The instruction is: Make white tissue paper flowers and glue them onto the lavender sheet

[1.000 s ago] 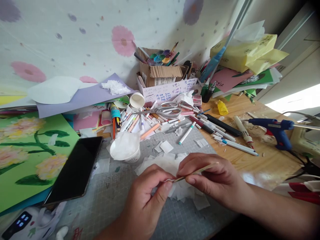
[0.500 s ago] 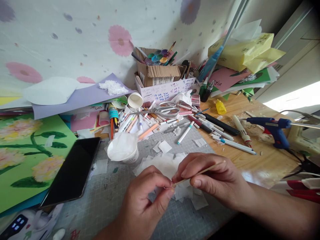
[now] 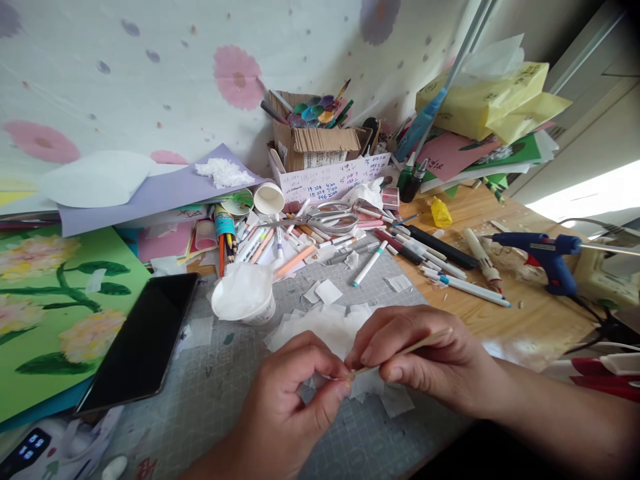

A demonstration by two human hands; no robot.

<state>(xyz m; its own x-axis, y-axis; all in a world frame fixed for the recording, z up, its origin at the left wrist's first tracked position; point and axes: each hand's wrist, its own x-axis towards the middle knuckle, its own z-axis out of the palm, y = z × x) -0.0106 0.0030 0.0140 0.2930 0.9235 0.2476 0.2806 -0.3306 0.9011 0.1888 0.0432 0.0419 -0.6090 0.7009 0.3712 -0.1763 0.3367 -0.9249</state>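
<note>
My right hand (image 3: pixel 435 360) is closed around a thin wooden stick (image 3: pixel 425 341), which slants down to the left. The stick's lower tip meets the pinched thumb and forefinger of my left hand (image 3: pixel 293 393). Between those left fingertips shows a pale sliver that looks like thin white paper; most of it is hidden. Beneath both hands, a loose pile of thin white paper squares (image 3: pixel 317 327) lies on a grey cutting mat (image 3: pixel 210 427). Behind the left hand stands a white paper cup (image 3: pixel 257 312) with thin white paper over its mouth.
A black phone (image 3: pixel 143 340) lies at left beside a green flower painting (image 3: pixel 37 333). Scissors (image 3: pixel 333 220) rest on scattered markers (image 3: pixel 370 263) at the back. On the right are a blue glue gun (image 3: pixel 540 253) and a cardboard box (image 3: pixel 320 143) farther back.
The stick's tip has shifted slightly between the left fingertips, and its angle is a little different. Both hands keep nearly the same place. The whole view has moved very slightly.
</note>
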